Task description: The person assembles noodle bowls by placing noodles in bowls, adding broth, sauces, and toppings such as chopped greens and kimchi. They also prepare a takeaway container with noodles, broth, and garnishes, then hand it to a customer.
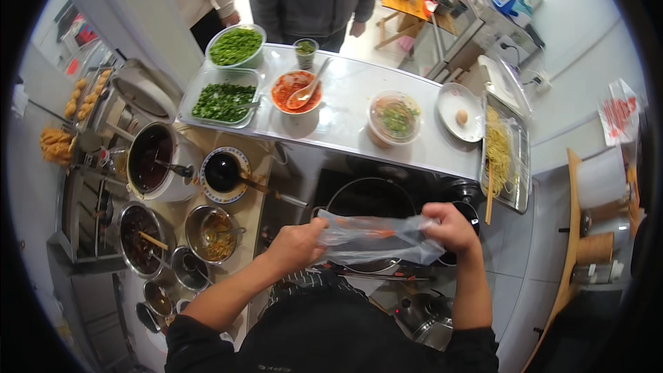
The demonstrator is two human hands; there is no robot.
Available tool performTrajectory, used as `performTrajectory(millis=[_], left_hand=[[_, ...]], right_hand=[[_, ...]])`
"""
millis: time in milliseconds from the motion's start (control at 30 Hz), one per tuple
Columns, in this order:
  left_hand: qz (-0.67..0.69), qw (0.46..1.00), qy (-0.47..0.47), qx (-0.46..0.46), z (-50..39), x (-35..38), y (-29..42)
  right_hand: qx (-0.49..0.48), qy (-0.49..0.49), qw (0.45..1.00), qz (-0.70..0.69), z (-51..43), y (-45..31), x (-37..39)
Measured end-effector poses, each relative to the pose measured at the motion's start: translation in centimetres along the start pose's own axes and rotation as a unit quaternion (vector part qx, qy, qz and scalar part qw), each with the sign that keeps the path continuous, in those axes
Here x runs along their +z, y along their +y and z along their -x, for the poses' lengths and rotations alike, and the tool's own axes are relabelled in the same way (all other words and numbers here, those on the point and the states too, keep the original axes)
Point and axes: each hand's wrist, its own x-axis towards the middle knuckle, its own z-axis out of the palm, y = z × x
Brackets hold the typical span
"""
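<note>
A translucent plastic bag with red print (380, 238) is stretched between my two hands, above a dark cooktop. My left hand (298, 242) grips its left end, and my right hand (451, 227) grips its right end. Beyond the bag, on the white counter, stands a round clear plastic tub with a lid (394, 118), with food and chopped greens inside. To the tub's right lies a white plate (449, 109) with an egg (462, 117) on it. A bowl of red chili sauce (282, 88) with a spoon (310, 90) stands to the tub's left.
Containers of chopped greens (235, 46) (224, 101) stand at the counter's left. A pot of dark liquid (150, 158) and several metal bowls (212, 233) fill the left side. At right is a tray of noodles (498, 150) with chopsticks. Two people (311, 0) stand beyond the counter.
</note>
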Motion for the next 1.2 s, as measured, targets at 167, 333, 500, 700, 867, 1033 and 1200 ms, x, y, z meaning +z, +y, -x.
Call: performTrajectory(millis=[167,333,500,700,867,1033,1200], left_hand=[[0.185,0.969,-0.013,-0.164,-2.4,-6.0,2.4],[0.179,0.963,-0.007,-0.201,-4.8,-12.1,3.3],[0.269,0.941,0.079,-0.190,-8.1,-16.6,4.7],[0.363,0.898,0.227,-0.101,-16.7,-14.5,4.6],[0.385,0.858,0.337,-0.054,-23.7,-8.4,2.6],[0.273,0.886,0.359,-0.107,-26.9,-2.0,0.5],[0.229,0.884,0.369,-0.172,-28.0,2.3,-1.3]], right_hand=[[-0.041,0.201,0.943,-0.262,-8.2,-2.4,-3.5],[0.111,0.220,0.931,-0.268,-17.0,-0.9,-4.1],[0.003,0.109,0.934,-0.339,-17.1,-0.6,-4.7],[-0.044,0.095,0.897,-0.429,-13.7,0.0,-5.2],[0.095,0.209,0.926,-0.300,-7.6,2.7,-7.0],[0.129,0.217,0.931,-0.263,0.9,2.5,-7.0],[0.141,0.220,0.928,-0.265,5.8,-3.1,-5.5]])
